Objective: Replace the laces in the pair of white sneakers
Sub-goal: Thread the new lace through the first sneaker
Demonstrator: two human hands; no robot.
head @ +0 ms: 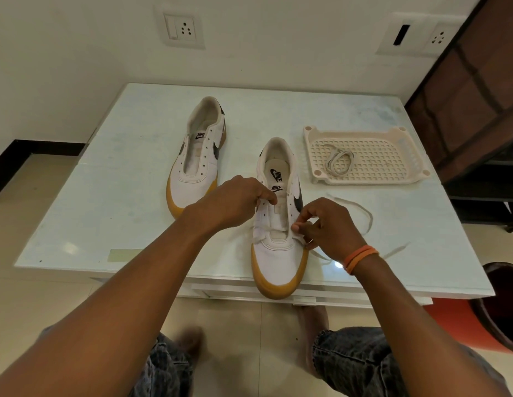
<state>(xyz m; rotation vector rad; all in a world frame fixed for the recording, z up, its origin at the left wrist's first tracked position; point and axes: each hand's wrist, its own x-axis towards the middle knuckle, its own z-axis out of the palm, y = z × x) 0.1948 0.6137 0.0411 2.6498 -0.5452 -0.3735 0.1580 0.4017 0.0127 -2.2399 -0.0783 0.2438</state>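
Two white sneakers with gum soles and black logos lie on the table. The near sneaker (279, 262) points its toe over the front edge, and a white lace (361, 213) crosses its lowest eyelets and trails off in a loop to the right. My left hand (235, 200) pinches the sneaker's left eyelet flap near the tongue. My right hand (327, 224) pinches the lace at the right eyelet row. The far sneaker (196, 164) at the left has bare eyelets. A coiled lace (339, 162) lies in the tray.
A cream perforated plastic tray (392, 156) sits at the right back of the glass-topped table (120, 196). A dark wooden cabinet (473, 104) stands at the right, a red stool (484, 310) at the lower right. My knees are below the table edge.
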